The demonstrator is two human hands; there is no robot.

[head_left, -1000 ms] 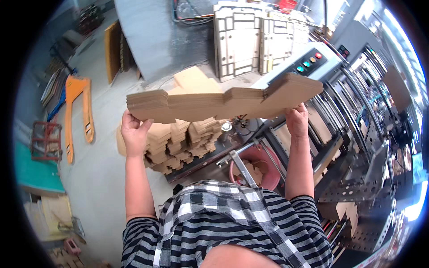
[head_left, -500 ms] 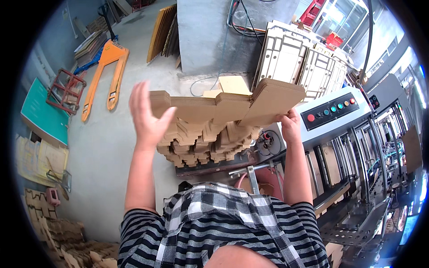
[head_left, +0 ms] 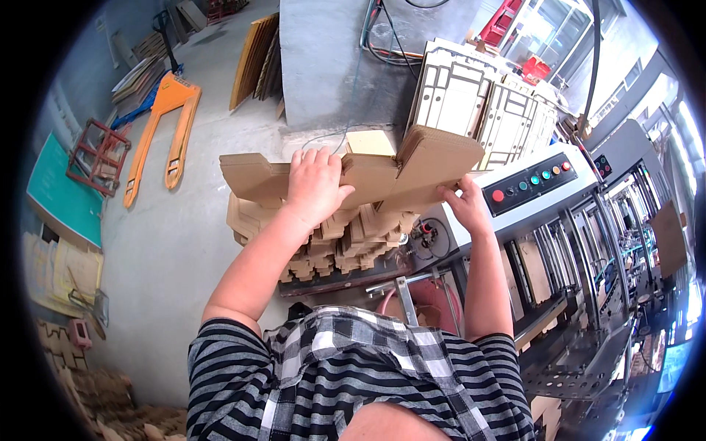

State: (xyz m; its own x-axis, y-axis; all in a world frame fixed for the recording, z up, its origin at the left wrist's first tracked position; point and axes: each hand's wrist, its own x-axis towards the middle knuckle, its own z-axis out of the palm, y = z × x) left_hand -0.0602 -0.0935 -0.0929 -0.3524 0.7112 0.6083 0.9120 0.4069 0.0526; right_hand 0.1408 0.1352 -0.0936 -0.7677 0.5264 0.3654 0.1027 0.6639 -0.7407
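A bundle of flat brown die-cut cardboard blanks [head_left: 430, 165] stands on edge in front of me, with stepped, notched outlines. My left hand [head_left: 316, 184] is wrapped over its top edge near the middle, fingertips toward the far side and thumb on the near face. At the lower right side my right hand [head_left: 468, 208] pinches the bundle between thumb and fingers. Beneath it rises a stack of more notched cardboard blanks [head_left: 353, 242], partly covered by the bundle and my left forearm. The stack rests on a dark base [head_left: 346, 279].
To the right stands a machine with a button panel [head_left: 531, 182] and metal rails. Printed white boards [head_left: 452, 92] lean behind the stack. An orange pallet jack [head_left: 176, 103] is parked at the far left. A pink bin [head_left: 434, 294] sits close by, under a metal bar.
My left hand has moved from the bundle's left end, where it was open and raised, rightward onto the top edge, and has closed there. My right hand keeps its grip.
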